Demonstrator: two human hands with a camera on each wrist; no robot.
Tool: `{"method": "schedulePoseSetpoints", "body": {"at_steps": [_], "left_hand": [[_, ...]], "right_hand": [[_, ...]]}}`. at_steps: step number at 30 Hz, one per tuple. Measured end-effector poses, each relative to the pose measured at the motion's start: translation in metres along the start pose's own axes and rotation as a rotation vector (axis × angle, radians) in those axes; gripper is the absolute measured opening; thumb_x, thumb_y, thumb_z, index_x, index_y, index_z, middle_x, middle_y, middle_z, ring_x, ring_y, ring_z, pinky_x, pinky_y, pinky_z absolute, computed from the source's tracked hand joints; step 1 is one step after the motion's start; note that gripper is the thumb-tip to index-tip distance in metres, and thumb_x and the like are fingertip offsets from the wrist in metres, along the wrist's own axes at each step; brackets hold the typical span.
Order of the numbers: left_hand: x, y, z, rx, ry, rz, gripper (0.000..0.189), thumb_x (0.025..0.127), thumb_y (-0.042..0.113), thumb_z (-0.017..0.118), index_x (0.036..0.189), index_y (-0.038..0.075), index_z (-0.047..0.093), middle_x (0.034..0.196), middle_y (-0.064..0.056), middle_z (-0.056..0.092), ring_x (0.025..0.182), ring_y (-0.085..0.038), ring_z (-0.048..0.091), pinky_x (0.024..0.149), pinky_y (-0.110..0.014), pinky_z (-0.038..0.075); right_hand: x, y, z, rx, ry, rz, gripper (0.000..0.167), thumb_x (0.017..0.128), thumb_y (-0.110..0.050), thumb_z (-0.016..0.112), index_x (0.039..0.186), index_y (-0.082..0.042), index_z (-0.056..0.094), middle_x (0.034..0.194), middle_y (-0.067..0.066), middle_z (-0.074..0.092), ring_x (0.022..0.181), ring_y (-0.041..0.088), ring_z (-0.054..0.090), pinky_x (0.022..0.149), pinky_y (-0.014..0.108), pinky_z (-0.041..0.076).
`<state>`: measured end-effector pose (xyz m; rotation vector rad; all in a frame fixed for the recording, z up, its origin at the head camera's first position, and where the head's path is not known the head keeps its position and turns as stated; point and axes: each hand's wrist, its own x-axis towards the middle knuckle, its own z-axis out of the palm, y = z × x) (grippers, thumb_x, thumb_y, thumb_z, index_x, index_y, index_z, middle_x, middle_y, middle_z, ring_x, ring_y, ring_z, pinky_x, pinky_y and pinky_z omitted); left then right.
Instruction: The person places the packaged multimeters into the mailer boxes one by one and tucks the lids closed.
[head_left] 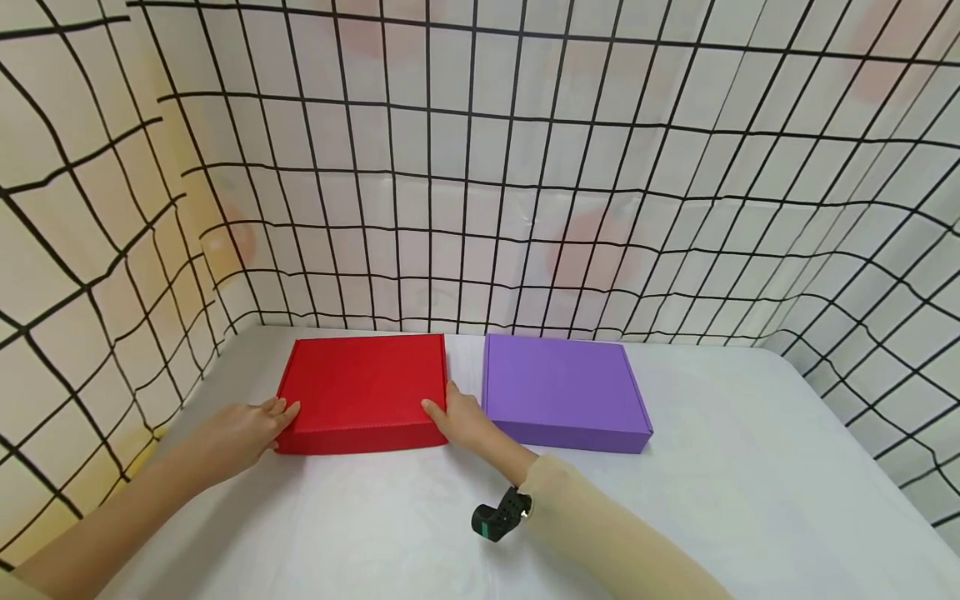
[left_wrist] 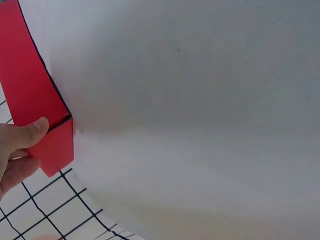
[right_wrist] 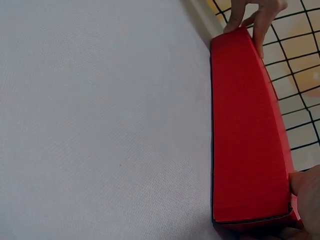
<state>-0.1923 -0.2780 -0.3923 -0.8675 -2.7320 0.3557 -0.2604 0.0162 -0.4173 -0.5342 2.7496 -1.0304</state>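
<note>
A flat, closed red cardboard box (head_left: 363, 383) lies on the white surface, left of centre, its long front side towards me. At its front left corner my left hand (head_left: 251, 429) grips it; the left wrist view shows the thumb and fingers of that hand (left_wrist: 17, 147) around the box's end. My right hand (head_left: 471, 423) holds the opposite end, the thumb over the top edge and the fingers down the right side. In the right wrist view the box's front face (right_wrist: 245, 130) stretches between both hands. The right fingers are partly hidden behind the corner.
A closed purple box (head_left: 566, 383) of similar size lies just right of the red one, close to my right hand. Black wire grid panels (head_left: 450, 175) stand at the back and both sides, before pale sheeting. A black band with a small device (head_left: 498, 515) is on my right wrist.
</note>
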Motion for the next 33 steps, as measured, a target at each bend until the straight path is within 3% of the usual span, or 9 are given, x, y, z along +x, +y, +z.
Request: {"method": "schedulePoseSetpoints", "body": {"at_steps": [5,13,18,24,26,29,31,33], "left_hand": [[0.001,-0.001,0.000,0.019,0.031,0.017,0.051,0.062,0.014,0.084,0.106,-0.004,0.066,0.097,-0.022,0.067,0.080,-0.034,0.066,0.055,-0.033,0.054],[0.002,-0.002,0.001,0.001,0.017,0.005,0.053,0.062,0.017,0.084,0.108,-0.003,0.065,0.099,-0.022,0.067,0.085,-0.035,0.066,0.058,-0.034,0.055],[0.003,-0.001,0.002,-0.032,0.013,-0.014,0.054,0.061,0.018,0.084,0.108,-0.002,0.065,0.097,-0.022,0.067,0.075,-0.034,0.066,0.057,-0.034,0.055],[0.006,-0.006,-0.003,-0.164,-0.017,-0.041,0.048,0.065,0.015,0.081,0.108,-0.001,0.066,0.096,-0.022,0.067,0.065,-0.027,0.066,0.055,-0.030,0.054],[0.008,-0.009,-0.008,-0.251,-0.050,-0.074,0.044,0.071,0.018,0.078,0.110,0.000,0.066,0.081,-0.014,0.069,0.056,-0.020,0.062,0.052,-0.026,0.051],[0.015,-0.012,-0.014,-0.358,-0.081,-0.158,0.043,0.082,0.025,0.069,0.117,0.001,0.062,0.088,-0.017,0.069,0.072,-0.027,0.066,0.063,-0.032,0.054],[0.025,-0.011,-0.015,-0.407,-0.113,-0.219,0.047,0.088,0.028,0.061,0.125,0.001,0.056,0.101,-0.022,0.065,0.091,-0.036,0.063,0.074,-0.041,0.054],[0.038,-0.008,-0.014,-0.445,-0.133,-0.262,0.050,0.091,0.031,0.055,0.132,0.002,0.049,0.129,-0.028,0.049,0.118,-0.045,0.046,0.089,-0.053,0.046]], "right_hand": [[0.000,0.001,0.000,-0.014,0.008,-0.002,0.059,0.094,-0.026,0.051,0.130,0.018,0.034,0.100,0.026,0.060,0.094,0.036,0.061,0.077,0.046,0.052],[0.001,0.005,0.001,-0.010,0.012,0.001,0.059,0.094,-0.026,0.050,0.131,0.017,0.032,0.101,0.025,0.060,0.095,0.036,0.062,0.078,0.045,0.052],[0.000,0.004,-0.002,-0.011,0.020,-0.023,0.051,0.094,-0.025,0.051,0.125,0.014,0.040,0.092,0.021,0.062,0.086,0.032,0.063,0.071,0.041,0.053],[-0.001,0.001,-0.008,-0.026,0.004,0.001,0.046,0.094,-0.019,0.052,0.124,0.014,0.042,0.099,0.022,0.063,0.085,0.028,0.062,0.066,0.035,0.053],[-0.003,0.001,-0.011,-0.009,-0.017,-0.014,0.043,0.094,-0.015,0.050,0.127,0.013,0.042,0.101,0.022,0.063,0.081,0.029,0.061,0.062,0.034,0.051],[-0.005,0.002,-0.019,-0.019,-0.025,-0.092,0.042,0.095,-0.011,0.045,0.130,0.012,0.042,0.105,0.022,0.063,0.088,0.028,0.061,0.069,0.033,0.050],[-0.006,0.004,-0.026,-0.024,-0.017,-0.142,0.042,0.097,-0.011,0.041,0.132,0.011,0.042,0.091,0.019,0.064,0.082,0.024,0.058,0.074,0.033,0.047],[-0.006,0.006,-0.035,-0.036,0.001,-0.175,0.042,0.098,-0.014,0.038,0.133,0.010,0.040,0.070,0.011,0.057,0.069,0.016,0.052,0.073,0.029,0.045]]}}
